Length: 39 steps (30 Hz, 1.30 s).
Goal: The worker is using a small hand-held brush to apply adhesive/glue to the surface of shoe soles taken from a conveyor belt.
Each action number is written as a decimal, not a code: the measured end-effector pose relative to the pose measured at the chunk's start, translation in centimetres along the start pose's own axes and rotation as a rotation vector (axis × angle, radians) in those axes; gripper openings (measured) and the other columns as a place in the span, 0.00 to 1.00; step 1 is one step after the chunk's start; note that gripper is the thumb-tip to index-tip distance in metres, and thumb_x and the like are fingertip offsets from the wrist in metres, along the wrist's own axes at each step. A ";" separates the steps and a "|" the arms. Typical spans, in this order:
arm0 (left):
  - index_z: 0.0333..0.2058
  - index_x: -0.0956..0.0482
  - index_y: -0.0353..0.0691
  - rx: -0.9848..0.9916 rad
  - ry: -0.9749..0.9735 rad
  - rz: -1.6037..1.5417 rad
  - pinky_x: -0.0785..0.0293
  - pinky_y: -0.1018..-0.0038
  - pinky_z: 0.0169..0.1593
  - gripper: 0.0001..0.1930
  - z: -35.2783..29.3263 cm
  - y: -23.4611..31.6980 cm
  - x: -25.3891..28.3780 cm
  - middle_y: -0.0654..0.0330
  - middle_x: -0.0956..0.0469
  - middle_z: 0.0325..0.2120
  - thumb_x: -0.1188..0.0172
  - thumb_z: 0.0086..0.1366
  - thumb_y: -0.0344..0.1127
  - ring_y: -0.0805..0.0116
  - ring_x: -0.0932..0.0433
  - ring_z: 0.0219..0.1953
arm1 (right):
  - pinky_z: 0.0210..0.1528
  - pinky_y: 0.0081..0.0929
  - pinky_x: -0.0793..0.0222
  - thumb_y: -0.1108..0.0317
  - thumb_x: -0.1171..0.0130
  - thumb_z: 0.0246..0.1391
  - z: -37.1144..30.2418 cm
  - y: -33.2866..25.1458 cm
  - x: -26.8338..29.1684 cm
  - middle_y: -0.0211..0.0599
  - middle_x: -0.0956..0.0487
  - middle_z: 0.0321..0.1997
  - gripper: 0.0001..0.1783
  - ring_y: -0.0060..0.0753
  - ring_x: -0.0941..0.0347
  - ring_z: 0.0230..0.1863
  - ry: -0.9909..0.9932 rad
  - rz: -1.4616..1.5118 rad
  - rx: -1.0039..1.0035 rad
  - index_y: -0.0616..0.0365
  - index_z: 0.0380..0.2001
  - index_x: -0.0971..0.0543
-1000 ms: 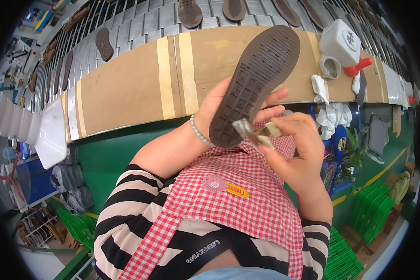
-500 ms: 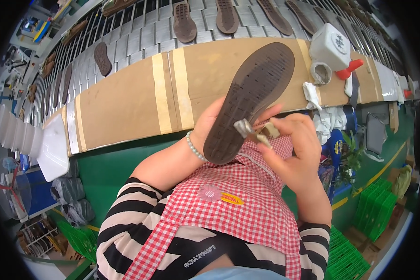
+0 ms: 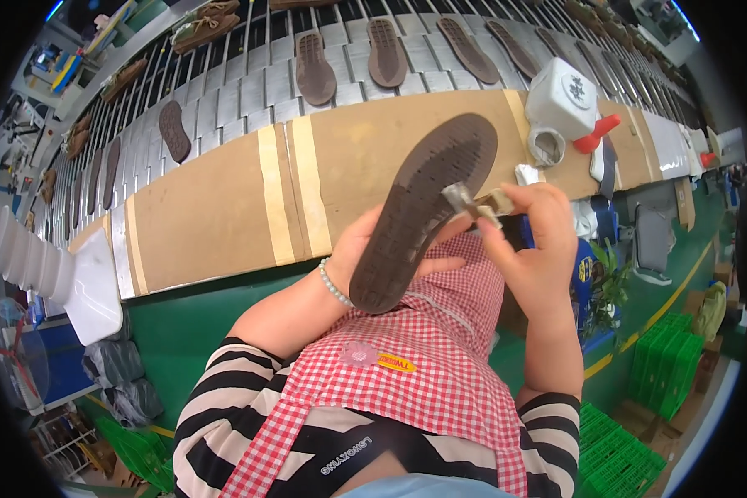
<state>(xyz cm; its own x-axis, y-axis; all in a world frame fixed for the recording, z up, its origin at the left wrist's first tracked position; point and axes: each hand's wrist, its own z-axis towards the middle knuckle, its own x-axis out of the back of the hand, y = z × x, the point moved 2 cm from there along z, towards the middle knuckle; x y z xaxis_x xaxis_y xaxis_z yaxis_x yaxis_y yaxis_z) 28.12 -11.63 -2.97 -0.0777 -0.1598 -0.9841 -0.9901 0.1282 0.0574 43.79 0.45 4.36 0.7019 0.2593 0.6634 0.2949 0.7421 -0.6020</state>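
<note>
The shoe sole (image 3: 423,212) hides most of the left hand (image 3: 373,249); only its heel, wrist and a few fingertips show past the sole's edges. The small metal tool (image 3: 477,203) is half buried in the right hand (image 3: 535,249), so its grip cannot be made out. At the bench's (image 3: 216,220) far edge, the topmost soles on the conveyor (image 3: 257,83) are cut off by the picture's upper rim.

Green floor (image 3: 199,324), cardboard-topped bench (image 3: 216,216)
</note>
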 end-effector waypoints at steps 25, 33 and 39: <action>0.67 0.40 0.37 -0.286 0.137 -0.021 0.60 0.31 0.69 0.34 -2.8 9.5 7.0 0.46 0.42 0.69 0.56 0.72 0.55 0.36 0.50 0.72 | 0.51 0.43 0.31 0.69 0.28 0.38 5.0 17.0 3.2 0.42 0.18 0.39 0.22 0.48 0.25 0.47 0.110 -0.640 -0.064 0.56 0.42 0.18; 0.67 0.39 0.38 -0.201 0.000 -0.096 0.52 0.35 0.69 0.34 -0.2 6.1 5.3 0.48 0.36 0.66 0.59 0.73 0.57 0.39 0.43 0.69 | 0.54 0.29 0.31 0.72 0.31 0.47 2.7 16.3 7.1 0.35 0.19 0.46 0.23 0.28 0.25 0.49 0.185 0.024 -0.426 0.60 0.49 0.19; 0.67 0.38 0.38 -0.213 -0.043 -0.057 0.46 0.38 0.68 0.28 1.6 4.2 2.6 0.48 0.35 0.65 0.62 0.76 0.49 0.44 0.42 0.69 | 0.58 0.34 0.33 0.78 0.31 0.40 2.0 0.7 1.0 0.38 0.19 0.46 0.27 0.38 0.26 0.55 0.090 0.273 0.004 0.59 0.49 0.20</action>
<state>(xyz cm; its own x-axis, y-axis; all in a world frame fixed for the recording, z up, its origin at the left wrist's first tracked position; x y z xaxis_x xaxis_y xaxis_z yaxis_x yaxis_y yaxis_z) 23.99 -9.95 -5.52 -0.0199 -0.1189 -0.9927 -0.9954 -0.0905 0.0308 43.37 2.46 5.47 0.8097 0.3942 0.4347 0.0846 0.6546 -0.7512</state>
